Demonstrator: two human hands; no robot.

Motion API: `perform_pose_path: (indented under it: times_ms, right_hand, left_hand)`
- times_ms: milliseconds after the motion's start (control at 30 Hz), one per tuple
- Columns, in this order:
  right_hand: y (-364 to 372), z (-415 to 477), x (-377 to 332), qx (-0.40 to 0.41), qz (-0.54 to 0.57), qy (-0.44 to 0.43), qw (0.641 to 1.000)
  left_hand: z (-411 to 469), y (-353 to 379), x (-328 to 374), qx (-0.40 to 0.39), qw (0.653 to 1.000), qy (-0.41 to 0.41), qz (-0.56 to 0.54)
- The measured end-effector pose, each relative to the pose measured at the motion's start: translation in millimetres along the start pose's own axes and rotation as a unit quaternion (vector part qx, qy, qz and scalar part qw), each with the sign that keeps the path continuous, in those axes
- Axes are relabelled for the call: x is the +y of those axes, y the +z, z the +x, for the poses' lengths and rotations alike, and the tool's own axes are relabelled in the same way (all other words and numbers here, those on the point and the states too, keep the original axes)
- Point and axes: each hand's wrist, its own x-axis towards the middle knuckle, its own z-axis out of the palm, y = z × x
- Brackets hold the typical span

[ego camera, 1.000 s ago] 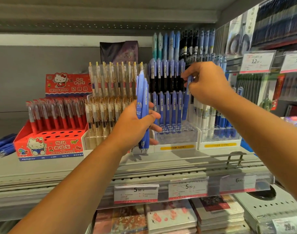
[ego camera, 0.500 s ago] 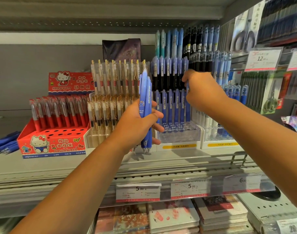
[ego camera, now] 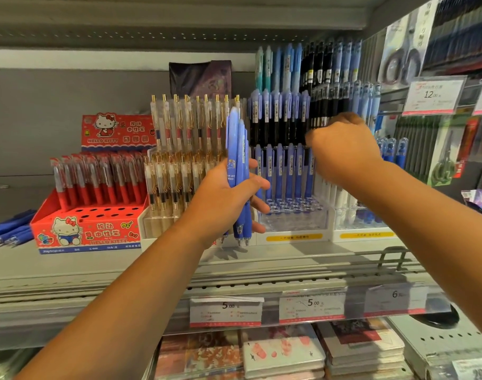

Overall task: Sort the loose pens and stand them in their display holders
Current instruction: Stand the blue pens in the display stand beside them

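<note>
Centre frame, the left hand clamps its fingers round a bundle of smooth blue plastic pens, upright before the shelf; light and stiff, their slick barrels will probably slide against each other, so each is best pinched near the top. Right of them stands the clear plastic tiered holder, and the right hand, curled at its front row's right end, sits lower than half a second ago; whether it pinches a pen I cannot tell
</note>
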Motion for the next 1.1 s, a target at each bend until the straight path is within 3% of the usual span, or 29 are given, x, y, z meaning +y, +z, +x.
perform_pose_path:
  times_ms: [167, 233, 267, 333, 400, 433, 700, 867, 1000, 1100]
  right_hand:
    - [-4.4, -9.0, -4.1, 0.066, 0.030, 0.020, 0.997]
    - [-11.7, -12.5, -12.5, 0.099, 0.177, 0.005, 0.979]
    - [-18.3, -14.2, -18.0, 0.087, 0.303, -0.002, 0.949]
    - [-29.5, -16.0, -28.8, 0.011, 0.549, -0.004, 0.836]
    - [-35.9, -17.4, -36.6, -0.043, 0.690, 0.001, 0.722]
    - [-36.8, -17.9, -39.4, -0.056, 0.723, -0.002, 0.689]
    - [-24.0, -17.1, -46.6, -0.088, 0.808, 0.040, 0.581]
    - [-18.4, -19.1, -48.7, -0.068, 0.850, 0.067, 0.518]
    - [-15.3, -17.8, -51.6, -0.050, 0.858, 0.087, 0.503]
    - [-11.9, -15.0, -54.2, -0.012, 0.855, 0.085, 0.511]
  left_hand:
    - [0.7, -0.9, -4.2, -0.016, 0.999, 0.031, -0.010]
    - [0.3, -1.6, -4.4, -0.021, 0.999, 0.027, -0.015]
    - [0.1, -1.4, -3.8, -0.020, 0.999, 0.028, -0.019]
    - [0.0, -0.1, -2.4, -0.015, 0.999, 0.038, -0.028]
    - [0.3, 0.1, -2.3, -0.008, 0.998, 0.047, -0.033]
    - [0.3, 0.0, -2.4, -0.004, 0.998, 0.052, -0.032]
    - [-3.5, 1.0, 1.1, 0.001, 0.998, 0.053, -0.023]
    - [-1.7, 1.6, 1.5, 0.036, 0.998, 0.048, -0.021]
    - [0.6, 2.1, 1.2, 0.070, 0.996, 0.054, -0.009]
    - [0.6, 2.4, 1.9, 0.093, 0.994, 0.054, -0.004]
